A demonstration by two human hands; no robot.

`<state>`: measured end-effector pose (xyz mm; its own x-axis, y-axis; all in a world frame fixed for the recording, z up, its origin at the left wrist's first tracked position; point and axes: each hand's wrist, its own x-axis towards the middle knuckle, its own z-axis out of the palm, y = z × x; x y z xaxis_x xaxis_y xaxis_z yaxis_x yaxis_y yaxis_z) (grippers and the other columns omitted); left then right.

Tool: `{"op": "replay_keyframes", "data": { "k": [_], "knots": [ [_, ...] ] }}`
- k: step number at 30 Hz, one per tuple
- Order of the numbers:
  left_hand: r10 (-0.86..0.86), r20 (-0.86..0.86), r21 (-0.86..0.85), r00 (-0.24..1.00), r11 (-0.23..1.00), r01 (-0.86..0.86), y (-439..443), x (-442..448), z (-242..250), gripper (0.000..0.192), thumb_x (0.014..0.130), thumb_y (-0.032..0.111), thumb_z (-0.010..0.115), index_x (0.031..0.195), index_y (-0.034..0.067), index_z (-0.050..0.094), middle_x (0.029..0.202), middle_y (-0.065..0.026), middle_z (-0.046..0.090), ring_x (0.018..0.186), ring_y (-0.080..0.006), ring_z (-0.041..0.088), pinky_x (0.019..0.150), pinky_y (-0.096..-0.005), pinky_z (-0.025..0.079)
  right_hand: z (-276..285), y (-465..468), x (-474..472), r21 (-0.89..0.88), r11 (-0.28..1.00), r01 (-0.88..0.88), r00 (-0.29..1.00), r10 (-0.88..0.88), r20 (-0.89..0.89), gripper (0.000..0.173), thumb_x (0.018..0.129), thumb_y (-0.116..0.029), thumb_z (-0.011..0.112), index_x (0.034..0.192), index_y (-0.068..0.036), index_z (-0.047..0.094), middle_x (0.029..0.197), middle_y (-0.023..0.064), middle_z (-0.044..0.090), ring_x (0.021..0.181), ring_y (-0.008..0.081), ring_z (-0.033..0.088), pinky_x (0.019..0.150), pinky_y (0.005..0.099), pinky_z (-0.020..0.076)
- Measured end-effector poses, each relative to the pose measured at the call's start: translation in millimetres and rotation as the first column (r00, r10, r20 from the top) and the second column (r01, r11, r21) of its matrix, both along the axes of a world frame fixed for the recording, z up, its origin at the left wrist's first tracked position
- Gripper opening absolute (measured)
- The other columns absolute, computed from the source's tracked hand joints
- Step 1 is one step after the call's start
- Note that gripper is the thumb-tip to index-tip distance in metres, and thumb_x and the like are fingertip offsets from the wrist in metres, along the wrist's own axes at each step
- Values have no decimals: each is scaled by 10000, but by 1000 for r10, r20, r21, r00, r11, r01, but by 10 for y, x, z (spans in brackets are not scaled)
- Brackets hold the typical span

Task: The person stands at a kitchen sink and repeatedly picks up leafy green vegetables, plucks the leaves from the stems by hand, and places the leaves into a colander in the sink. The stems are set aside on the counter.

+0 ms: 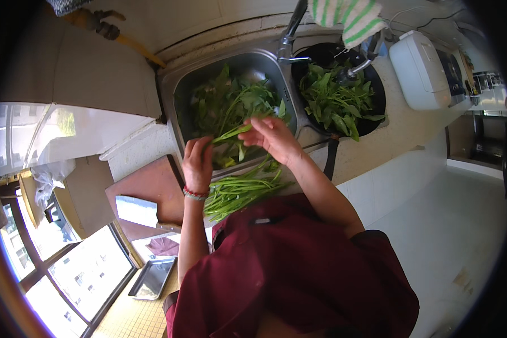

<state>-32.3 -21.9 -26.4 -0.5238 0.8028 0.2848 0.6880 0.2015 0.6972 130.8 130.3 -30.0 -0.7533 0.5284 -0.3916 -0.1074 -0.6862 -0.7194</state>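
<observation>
Over the left basin of a stainless steel sink (pixel 293 91), a green vegetable stem (pixel 228 134) spans the gap between my hands. My left hand (pixel 197 162), with a red and pale bracelet at the wrist, grips its lower end. The thumb and fingers of my right hand (pixel 274 141) are around its other end. Below them in the basin lie loose leafy greens (pixel 253 99), partly hidden by my hands. A bundle of trimmed green stems (pixel 241 194) rests on the counter edge between the sink and my body.
A black frying pan (pixel 380 91) heaped with leafy greens (pixel 338 97) stands right of the basin, its handle towards me. A cleaver (pixel 137 210) lies on a brown cutting board (pixel 152 179) at left. The faucet (pixel 286 44), striped cloth (pixel 350 17) and white appliance (pixel 420 72) are beyond.
</observation>
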Motion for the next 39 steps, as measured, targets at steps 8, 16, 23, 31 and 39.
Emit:
{"op": "replay_keyframes", "data": {
  "k": [8,16,23,31,39],
  "knots": [
    [56,242,28,969,998,-64,-365,-275,201,143,890,-10,550,1016,0,616,820,-69,595,698,-141,542,629,-261,442,572,165,593,316,913,-259,961,210,180,301,997,-269,475,970,-7,623,710,74,670,445,63,518,424,197,406],
    [47,450,148,892,981,-127,-487,-356,312,191,936,38,536,1101,1,625,790,-9,596,719,-66,511,655,-213,430,969,611,576,575,818,17,992,-86,93,220,972,-215,529,938,-36,652,659,-6,566,541,30,460,489,181,355],
    [50,419,109,906,988,-105,-490,-333,411,195,932,25,533,1098,-6,631,796,-16,600,731,-72,520,666,-217,435,1134,460,-19,725,573,-383,918,320,233,214,968,-159,543,1097,-29,654,842,-20,656,687,19,480,598,197,409],
    [101,248,40,963,993,-114,-523,-325,499,188,903,-22,525,1059,-18,630,797,-51,581,705,-111,532,645,-238,437,867,422,-43,318,811,-492,844,534,-56,263,938,-183,588,1143,-23,631,1032,36,673,929,89,602,818,251,466],
    [148,-86,13,985,989,-147,-446,-349,698,165,898,-13,553,1032,-11,650,797,-79,597,659,-134,563,579,-256,450,821,350,-27,423,763,-489,846,532,17,256,912,-163,627,1114,-6,626,972,-2,657,914,70,583,826,233,467]
  ]
}}
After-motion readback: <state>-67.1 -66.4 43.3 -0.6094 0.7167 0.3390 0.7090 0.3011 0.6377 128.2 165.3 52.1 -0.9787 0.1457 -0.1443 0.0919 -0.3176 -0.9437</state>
